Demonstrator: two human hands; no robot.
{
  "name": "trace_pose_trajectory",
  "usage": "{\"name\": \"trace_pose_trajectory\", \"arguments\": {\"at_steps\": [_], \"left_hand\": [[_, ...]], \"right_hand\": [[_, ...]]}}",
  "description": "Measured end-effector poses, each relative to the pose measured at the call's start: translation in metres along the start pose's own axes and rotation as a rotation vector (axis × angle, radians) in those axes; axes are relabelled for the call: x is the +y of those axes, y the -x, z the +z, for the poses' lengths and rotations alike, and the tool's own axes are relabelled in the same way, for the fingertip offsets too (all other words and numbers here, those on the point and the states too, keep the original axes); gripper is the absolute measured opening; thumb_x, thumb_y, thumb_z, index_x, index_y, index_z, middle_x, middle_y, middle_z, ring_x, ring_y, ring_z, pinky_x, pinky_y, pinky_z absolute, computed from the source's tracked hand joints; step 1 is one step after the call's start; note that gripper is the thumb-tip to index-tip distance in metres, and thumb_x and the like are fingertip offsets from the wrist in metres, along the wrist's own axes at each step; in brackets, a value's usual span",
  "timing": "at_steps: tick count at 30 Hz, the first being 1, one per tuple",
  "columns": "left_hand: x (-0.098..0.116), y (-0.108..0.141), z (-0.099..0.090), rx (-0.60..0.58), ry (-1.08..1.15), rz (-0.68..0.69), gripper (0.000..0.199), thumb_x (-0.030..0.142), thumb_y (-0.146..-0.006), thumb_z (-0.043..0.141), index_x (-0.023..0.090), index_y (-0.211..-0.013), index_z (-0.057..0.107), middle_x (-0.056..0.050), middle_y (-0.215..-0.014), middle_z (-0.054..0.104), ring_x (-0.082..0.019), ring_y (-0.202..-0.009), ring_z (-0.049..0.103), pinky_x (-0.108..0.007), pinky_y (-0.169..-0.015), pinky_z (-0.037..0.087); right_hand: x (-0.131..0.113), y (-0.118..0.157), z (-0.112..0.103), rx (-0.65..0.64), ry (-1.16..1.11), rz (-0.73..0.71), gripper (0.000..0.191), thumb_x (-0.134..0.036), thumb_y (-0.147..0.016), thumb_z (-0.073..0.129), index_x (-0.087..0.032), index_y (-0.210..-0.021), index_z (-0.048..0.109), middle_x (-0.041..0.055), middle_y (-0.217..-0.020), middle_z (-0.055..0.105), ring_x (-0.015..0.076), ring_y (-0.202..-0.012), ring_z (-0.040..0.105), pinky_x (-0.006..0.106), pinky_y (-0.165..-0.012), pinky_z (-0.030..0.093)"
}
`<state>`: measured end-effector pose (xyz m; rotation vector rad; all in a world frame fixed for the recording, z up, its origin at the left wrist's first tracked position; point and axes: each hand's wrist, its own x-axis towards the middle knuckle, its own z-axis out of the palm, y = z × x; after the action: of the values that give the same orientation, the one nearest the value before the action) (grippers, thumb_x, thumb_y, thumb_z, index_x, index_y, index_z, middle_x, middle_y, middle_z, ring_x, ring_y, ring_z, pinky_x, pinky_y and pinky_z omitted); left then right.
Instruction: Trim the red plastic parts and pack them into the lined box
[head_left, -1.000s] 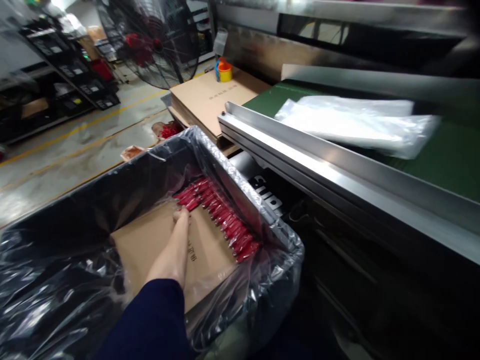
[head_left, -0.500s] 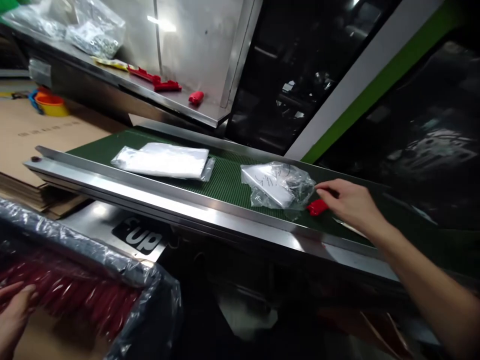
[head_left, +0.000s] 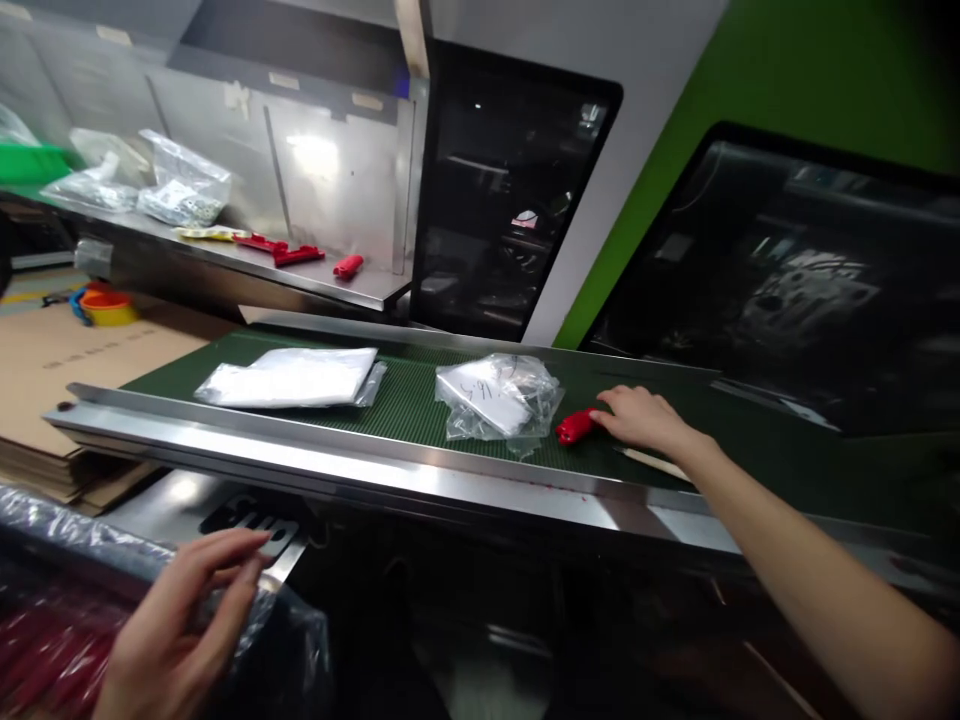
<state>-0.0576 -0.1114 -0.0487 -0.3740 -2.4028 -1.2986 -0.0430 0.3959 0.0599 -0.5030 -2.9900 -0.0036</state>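
Note:
On the green conveyor belt (head_left: pixel 409 415) lies a short, rounded red plastic part (head_left: pixel 576 427). My right hand (head_left: pixel 637 418) is closed over its right end, thumb and fingers at the part, and the palm hides the rest. Just left of it is a crumpled clear plastic bag (head_left: pixel 499 395) with handwriting on a white piece. A pale, pen-like stick (head_left: pixel 652 463) lies beneath my right wrist. My left hand (head_left: pixel 184 620) is raised in front of the belt with fingers curved and apart, holding nothing, above a plastic-lined box (head_left: pixel 300 635) of wrapped dark red pieces (head_left: pixel 56 635).
A stack of white plastic bags (head_left: pixel 300 378) sits further left on the belt. The belt's metal rail (head_left: pixel 360 455) runs along the near side. Behind, a metal shelf (head_left: pixel 367 290) bears more red parts (head_left: pixel 300 256) and filled bags (head_left: pixel 184 190). Flat cardboard (head_left: pixel 112 360) is stacked at left.
My left hand has come up and right from the box into fuller view. My right hand has shifted onto the red part's right end. The whole view has tilted upward.

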Motion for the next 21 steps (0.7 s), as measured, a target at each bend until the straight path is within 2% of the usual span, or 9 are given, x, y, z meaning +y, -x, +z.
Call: {"name": "trace_pose_trajectory", "arguments": {"at_steps": [3,6,9,11,14,15,18,21], "left_hand": [[0.032,-0.003,0.015,-0.115,0.08,0.181,0.016,0.032,-0.09,0.058,0.028,-0.105,0.062,0.002,-0.106,0.062,-0.014,-0.091,0.065,-0.018,-0.078,0.053],[0.061,-0.002,0.03,-0.198,0.129,0.35,0.015,0.024,-0.091,0.056,0.027,-0.105,0.061,0.001,-0.104,0.06,-0.011,-0.093,0.063,-0.014,-0.082,0.05],[0.092,0.006,0.045,-0.298,0.226,0.394,0.02,0.015,-0.093,0.051,0.026,-0.108,0.058,0.001,-0.104,0.058,-0.008,-0.094,0.061,-0.013,-0.082,0.05],[0.114,0.013,0.055,-0.348,0.295,0.4,0.025,0.011,-0.093,0.048,0.027,-0.111,0.056,0.001,-0.104,0.057,-0.008,-0.095,0.061,-0.014,-0.082,0.05],[0.142,0.024,0.069,-0.4,0.392,0.29,0.032,0.012,-0.094,0.048,0.03,-0.12,0.052,0.001,-0.108,0.059,-0.007,-0.093,0.061,-0.015,-0.082,0.05],[0.149,0.028,0.073,-0.414,0.436,0.222,0.033,0.014,-0.095,0.049,0.031,-0.123,0.05,0.001,-0.11,0.06,-0.007,-0.093,0.062,-0.016,-0.081,0.051],[0.163,0.041,0.079,-0.422,0.565,0.038,0.031,0.02,-0.095,0.053,0.031,-0.124,0.052,0.001,-0.112,0.064,-0.01,-0.095,0.065,-0.02,-0.084,0.053],[0.166,0.054,0.075,-0.372,0.641,-0.058,0.024,0.019,-0.094,0.056,0.029,-0.116,0.059,0.001,-0.104,0.067,-0.011,-0.09,0.068,-0.021,-0.083,0.054]], "right_hand": [[0.026,0.003,0.005,-0.04,-0.093,-0.002,0.025,-0.037,-0.092,0.062,-0.015,-0.102,0.063,0.0061,-0.108,0.063,0.0193,-0.099,0.06,0.042,-0.089,0.051],[0.037,0.024,-0.003,0.03,-0.235,-0.089,0.025,-0.04,-0.093,0.061,-0.015,-0.098,0.064,0.0033,-0.095,0.065,0.0151,-0.084,0.062,0.034,-0.079,0.053],[0.026,0.068,-0.017,0.243,-0.376,-0.188,0.027,-0.044,-0.093,0.059,-0.017,-0.095,0.065,0.0012,-0.087,0.065,0.014,-0.075,0.061,0.029,-0.069,0.051],[0.009,0.104,-0.024,0.434,-0.461,-0.257,0.02,-0.041,-0.093,0.059,-0.022,-0.094,0.065,0.0007,-0.095,0.066,0.0158,-0.083,0.062,0.03,-0.074,0.05],[-0.024,0.158,-0.028,0.599,-0.575,-0.356,0.005,-0.026,-0.09,0.064,-0.027,-0.095,0.065,-0.0015,-0.105,0.066,0.0158,-0.093,0.063,0.03,-0.085,0.049],[-0.035,0.173,-0.027,0.612,-0.623,-0.389,0.011,-0.02,-0.089,0.064,-0.027,-0.098,0.065,-0.001,-0.108,0.066,0.0163,-0.095,0.064,0.029,-0.084,0.05],[-0.061,0.206,-0.021,0.561,-0.754,-0.488,0.027,-0.009,-0.086,0.063,-0.027,-0.106,0.063,0.0019,-0.114,0.065,0.0189,-0.098,0.064,0.029,-0.074,0.053],[-0.075,0.22,-0.01,0.545,-0.826,-0.435,0.032,-0.013,-0.086,0.064,-0.034,-0.11,0.063,0.0,-0.113,0.065,0.022,-0.094,0.064,0.035,-0.07,0.055]]}}
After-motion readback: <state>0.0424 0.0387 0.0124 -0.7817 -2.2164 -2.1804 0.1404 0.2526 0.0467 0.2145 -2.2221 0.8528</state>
